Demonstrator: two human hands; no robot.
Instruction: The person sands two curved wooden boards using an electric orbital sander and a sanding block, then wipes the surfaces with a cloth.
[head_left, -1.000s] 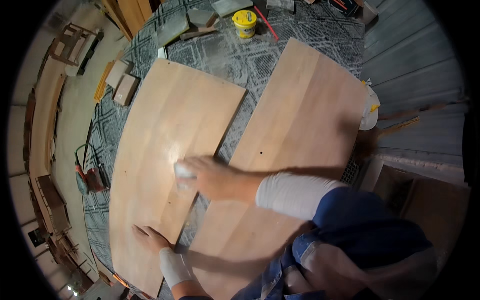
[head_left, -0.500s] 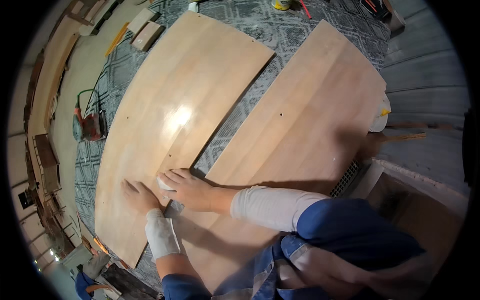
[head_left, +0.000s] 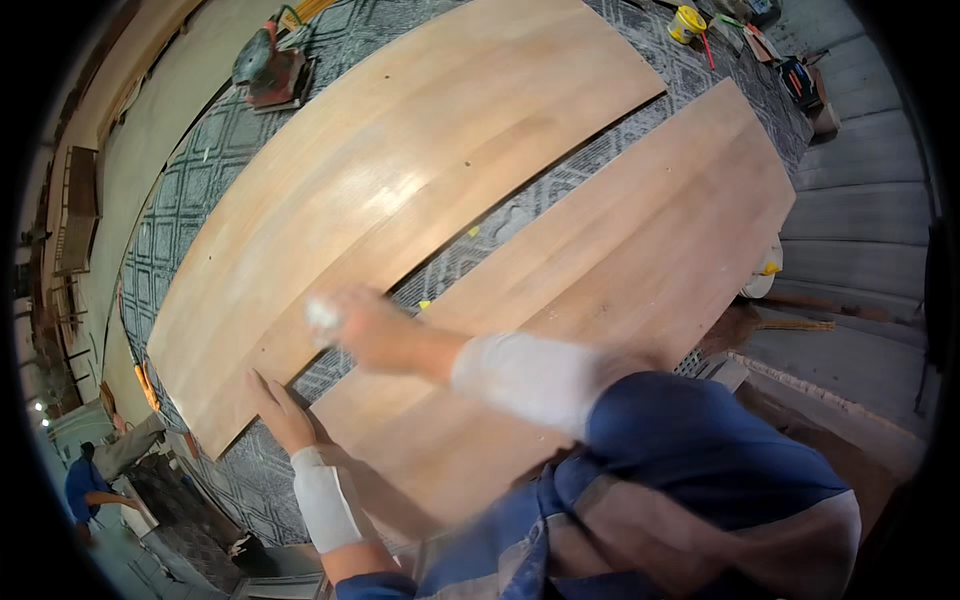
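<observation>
Two long pale wooden panels lie side by side on a grey patterned blanket, with a narrow gap between them. My right hand (head_left: 378,335), blurred by motion, is closed on a small white wad (head_left: 322,314) over the inner edge of the left panel (head_left: 340,160). What the wad is made of cannot be made out. My left hand (head_left: 284,412) has its fingers stretched out along the near edge of that same panel, holding nothing. Beneath my right forearm lies the right panel (head_left: 640,240). Both my forearms have white wraps.
A red and grey power sander (head_left: 272,70) stands on the blanket (head_left: 170,240) beyond the left panel's curved edge. A yellow tub (head_left: 686,24) and tools sit at the far right. A white bucket (head_left: 764,272) is by the right panel. Another person (head_left: 88,492) is at lower left.
The whole view has turned and shifted. My left hand has moved from flat on the left panel to its near edge. My right hand, still with the white wad, is now blurred.
</observation>
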